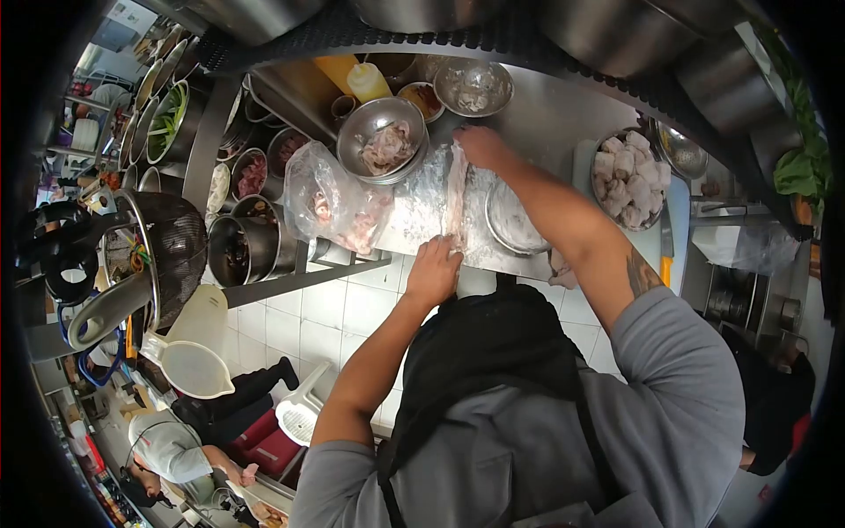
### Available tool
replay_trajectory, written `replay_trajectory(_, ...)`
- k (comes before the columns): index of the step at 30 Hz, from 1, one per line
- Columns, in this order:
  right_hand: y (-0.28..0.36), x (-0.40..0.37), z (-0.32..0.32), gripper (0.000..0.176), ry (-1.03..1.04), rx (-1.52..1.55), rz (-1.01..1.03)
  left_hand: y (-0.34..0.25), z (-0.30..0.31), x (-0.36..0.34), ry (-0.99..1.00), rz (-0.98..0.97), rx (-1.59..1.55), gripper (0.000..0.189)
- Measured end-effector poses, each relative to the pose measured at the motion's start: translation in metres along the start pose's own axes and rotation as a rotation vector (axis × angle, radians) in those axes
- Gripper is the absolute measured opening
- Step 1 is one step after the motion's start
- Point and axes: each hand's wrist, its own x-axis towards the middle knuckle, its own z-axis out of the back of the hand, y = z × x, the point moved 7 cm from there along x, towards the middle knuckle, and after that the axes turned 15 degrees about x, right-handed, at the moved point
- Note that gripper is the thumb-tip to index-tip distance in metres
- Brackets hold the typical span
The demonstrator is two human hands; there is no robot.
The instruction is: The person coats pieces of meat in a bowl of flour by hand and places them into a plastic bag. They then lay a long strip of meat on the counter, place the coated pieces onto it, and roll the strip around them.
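A long, pale strip of raw meat [456, 189] lies stretched across the floury steel worktop [541, 101]. At its near end, the fingers of my left hand [433, 271] are closed on it. My right hand [482, 146] grips the far end, its fingertips partly hidden. Left of the strip stands a steel bowl [363, 132] with pale raw pieces inside. A clear plastic bag [315, 189] with raw meat sits beside that bowl. Under my right forearm is a round pan of white flour [509, 220], partly covered by the arm.
A bowl of floured pieces [629, 180] stands on the right, near a knife with an orange handle [666, 268]. At the back are a yellow squeeze bottle [368, 82] and a floury bowl [473, 88]. Metal pots [233, 246] line the left. Two other people work nearby.
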Motion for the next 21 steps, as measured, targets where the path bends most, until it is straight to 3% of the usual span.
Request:
replay_trajectory(2,-0.001,0.001,0.000,0.018,0.005,-0.015,-0.012,0.007,0.001,0.001,-0.012,0.048,-0.120,0.035)
replay_trajectory(5,0.005,-0.001,0.007,0.018,0.003,-0.023,-0.030,0.021,0.009,0.015,-0.231,0.323,-0.152,0.040)
replay_trajectory(8,0.003,0.001,0.009,0.019,0.017,-0.055,-0.070,0.022,-0.006,0.028,0.039,0.361,-0.101,0.036)
replay_trajectory(11,-0.001,-0.001,0.011,0.020,0.007,-0.073,-0.087,0.013,-0.001,0.023,-0.031,0.299,-0.041,0.028)
replay_trajectory(14,0.002,0.001,0.014,0.020,0.006,-0.097,-0.103,0.008,-0.020,0.009,-0.072,0.118,-0.038,0.024)
replay_trajectory(21,0.004,-0.001,0.012,0.017,0.000,-0.138,-0.143,0.014,-0.010,0.002,0.023,0.109,-0.109,0.038)
